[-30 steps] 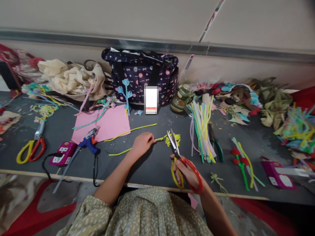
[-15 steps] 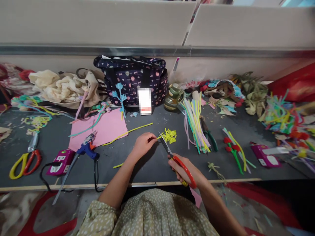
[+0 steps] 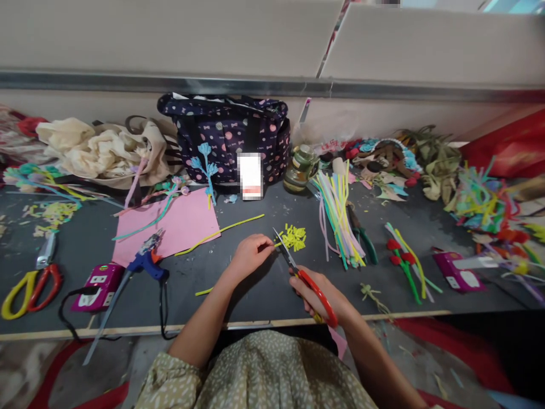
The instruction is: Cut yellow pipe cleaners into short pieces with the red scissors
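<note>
My left hand (image 3: 252, 254) is closed in a pinch on a thin yellow pipe cleaner (image 3: 277, 244), whose short end sticks out past the fingertips. A yellow length (image 3: 204, 291) shows on the other side of my left forearm; I cannot tell whether it is the same piece. My right hand (image 3: 317, 292) grips scissors (image 3: 286, 250) with red and yellow handles, their blades pointing up and left at the pipe cleaner's end. Just beyond the blades lies a small pile of short yellow cut pieces (image 3: 294, 237).
A long yellow pipe cleaner (image 3: 238, 223) reaches onto pink paper (image 3: 170, 218). A blue glue gun (image 3: 147, 264) and second scissors (image 3: 45, 272) lie left. Bundled pipe cleaners (image 3: 340, 216) and green-handled pliers (image 3: 364, 238) lie right. Behind stand a patterned bag (image 3: 230, 130) and a jar (image 3: 300, 169).
The view has shifted slightly, moving the things at left outward. Both hands keep nearly the same place, the scissor blades still by the pipe cleaner's end.
</note>
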`<state>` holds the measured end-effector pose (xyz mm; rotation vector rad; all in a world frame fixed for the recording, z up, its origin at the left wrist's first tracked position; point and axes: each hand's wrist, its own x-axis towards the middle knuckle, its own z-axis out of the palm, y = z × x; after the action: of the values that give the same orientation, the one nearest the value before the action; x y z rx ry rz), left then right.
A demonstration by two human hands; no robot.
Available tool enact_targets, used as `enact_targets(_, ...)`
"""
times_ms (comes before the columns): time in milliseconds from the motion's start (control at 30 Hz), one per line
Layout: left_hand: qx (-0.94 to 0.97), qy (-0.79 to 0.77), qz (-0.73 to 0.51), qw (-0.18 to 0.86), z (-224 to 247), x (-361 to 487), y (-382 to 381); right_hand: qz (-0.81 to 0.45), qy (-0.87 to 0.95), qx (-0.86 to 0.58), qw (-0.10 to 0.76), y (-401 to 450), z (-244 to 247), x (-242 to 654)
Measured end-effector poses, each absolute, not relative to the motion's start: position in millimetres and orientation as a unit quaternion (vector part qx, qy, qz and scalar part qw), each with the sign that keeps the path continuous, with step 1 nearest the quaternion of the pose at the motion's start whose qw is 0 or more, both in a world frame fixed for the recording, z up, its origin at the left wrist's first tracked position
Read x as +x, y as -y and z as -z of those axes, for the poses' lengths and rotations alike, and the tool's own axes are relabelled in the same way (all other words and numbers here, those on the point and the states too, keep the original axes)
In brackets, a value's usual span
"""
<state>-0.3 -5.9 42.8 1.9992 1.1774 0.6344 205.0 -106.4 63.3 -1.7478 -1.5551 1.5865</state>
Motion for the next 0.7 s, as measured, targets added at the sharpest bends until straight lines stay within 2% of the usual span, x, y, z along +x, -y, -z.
enact_targets(400,0.773,-0.456,-0.244,0.367,-36,-1,-2,-0.555,0.532,-0.626,0.135,94,-63,202)
enact_targets(700,0.751,-0.486,-0.224,0.386,-38,-9,0,-0.573,0.51,-0.624,0.149,94,-62,203)
